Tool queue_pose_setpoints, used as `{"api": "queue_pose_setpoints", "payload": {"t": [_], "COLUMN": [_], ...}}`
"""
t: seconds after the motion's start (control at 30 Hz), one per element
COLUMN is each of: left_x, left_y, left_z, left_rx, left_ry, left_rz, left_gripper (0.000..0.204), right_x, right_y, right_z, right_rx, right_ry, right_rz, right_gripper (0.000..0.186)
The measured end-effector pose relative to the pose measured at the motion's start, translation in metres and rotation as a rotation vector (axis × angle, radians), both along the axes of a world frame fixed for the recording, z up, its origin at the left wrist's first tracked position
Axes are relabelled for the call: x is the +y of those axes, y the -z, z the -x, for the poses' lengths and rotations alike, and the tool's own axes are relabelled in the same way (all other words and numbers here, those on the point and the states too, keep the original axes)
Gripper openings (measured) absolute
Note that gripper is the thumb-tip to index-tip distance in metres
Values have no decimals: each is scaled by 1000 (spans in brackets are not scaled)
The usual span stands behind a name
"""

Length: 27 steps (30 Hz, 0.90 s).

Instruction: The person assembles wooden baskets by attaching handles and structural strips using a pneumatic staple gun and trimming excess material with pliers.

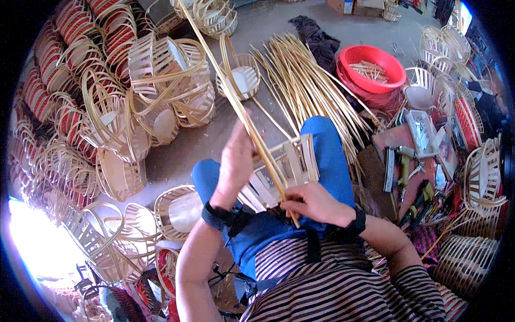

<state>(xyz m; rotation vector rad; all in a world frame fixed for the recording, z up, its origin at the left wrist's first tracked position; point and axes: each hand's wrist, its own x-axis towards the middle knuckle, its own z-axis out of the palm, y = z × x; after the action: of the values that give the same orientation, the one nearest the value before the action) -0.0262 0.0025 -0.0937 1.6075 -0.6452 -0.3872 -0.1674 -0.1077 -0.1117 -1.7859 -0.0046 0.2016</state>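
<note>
A long bamboo strip [225, 88] slants from the far upper left down across my lap. My right hand [319, 204] pinches its near end, with the fingers closed round it. Along the strip's left side is my left hand [236, 161], its fingers smeared by motion, so their grip on the strip does not show. Under the strip, a small slatted basket [295, 161] lies tilted on my lap between my knees. Part of the basket is hidden behind my hands and the strip.
Bamboo strips [316, 86] lie in a bundle ahead, near a red basin [370, 67] holding short pieces. Stacked baskets [171, 75] fill the left side. Staplers [397, 169] and other tools rest on a low surface at right. Handled baskets [107, 247] stand at lower left.
</note>
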Motion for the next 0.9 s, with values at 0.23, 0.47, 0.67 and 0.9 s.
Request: {"api": "queue_pose_setpoints", "payload": {"t": [0.23, 0.47, 0.67, 0.9], "left_x": [-26, -38, -32, 16], "left_y": [-10, -16, -13, -35], "left_z": [-41, -33, -41, 27], "left_rx": [856, 920, 264, -881], "left_ry": [71, -44, -44, 120], "left_rz": [417, 406, -96, -855], "left_gripper": [47, 38, 32, 74], "right_x": [-2, 16, 13, 27], "right_y": [-9, 11, 7, -3], "right_z": [-6, -1, -10, -16], "right_rx": [-82, 55, 139, -84], "right_ry": [-54, 156, 100, 184], "right_rz": [351, -41, 0, 154], "right_gripper": [21, 21, 19, 20]}}
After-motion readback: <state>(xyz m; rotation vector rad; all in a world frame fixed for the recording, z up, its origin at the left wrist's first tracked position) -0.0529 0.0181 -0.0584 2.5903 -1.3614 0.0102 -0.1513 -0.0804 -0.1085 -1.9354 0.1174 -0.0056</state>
